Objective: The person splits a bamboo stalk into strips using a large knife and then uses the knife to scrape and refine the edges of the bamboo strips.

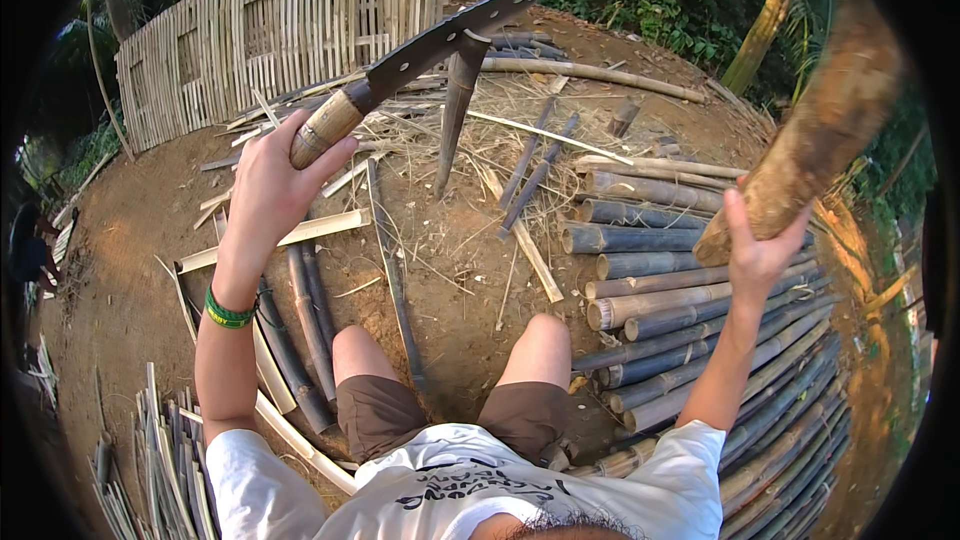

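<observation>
My left hand [268, 185] is wrapped round the wooden handle of a machete [440, 44], whose dark blade with several holes points up to the far right. The blade meets the top end of a dark bamboo piece [458, 105] standing upright over the ground; how deep it sits in the bamboo I cannot tell. On the right, my right hand [762, 255] grips the lower end of a thick wooden club [810, 135], raised and tilted up to the right, its top smeared by motion. The club is well apart from the machete.
Many bamboo poles [660, 305] lie stacked at my right. Split bamboo strips [320, 227] and shavings litter the dirt ahead and to the left. More thin strips [165, 460] are piled at the lower left. A bamboo slat wall [290, 30] stands at the back left.
</observation>
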Tool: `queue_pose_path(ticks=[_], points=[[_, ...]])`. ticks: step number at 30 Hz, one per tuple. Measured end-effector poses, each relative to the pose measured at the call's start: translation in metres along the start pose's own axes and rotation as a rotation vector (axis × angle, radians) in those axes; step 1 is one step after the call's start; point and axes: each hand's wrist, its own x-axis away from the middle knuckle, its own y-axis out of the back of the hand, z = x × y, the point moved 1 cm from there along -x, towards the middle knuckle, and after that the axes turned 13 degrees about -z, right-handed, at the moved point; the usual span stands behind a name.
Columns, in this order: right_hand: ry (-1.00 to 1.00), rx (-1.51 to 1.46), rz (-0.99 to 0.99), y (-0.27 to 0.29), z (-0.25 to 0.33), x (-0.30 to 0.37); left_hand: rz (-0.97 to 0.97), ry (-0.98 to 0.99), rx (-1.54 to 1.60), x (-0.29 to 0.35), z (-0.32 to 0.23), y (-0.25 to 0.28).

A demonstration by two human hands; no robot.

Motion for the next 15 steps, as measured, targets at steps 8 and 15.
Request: queue_pose_path(ticks=[8, 15], points=[[-0.168, 0.162, 0.492, -0.019, -0.027, 0.114, -0.01, -0.085, -0.036, -0.002, 0.011, -0.008], [0.018, -0.117, 0.143, 0.002, 0.024, 0.039, -0.072, -0.126, -0.007, 0.005, 0.021, -0.041]])
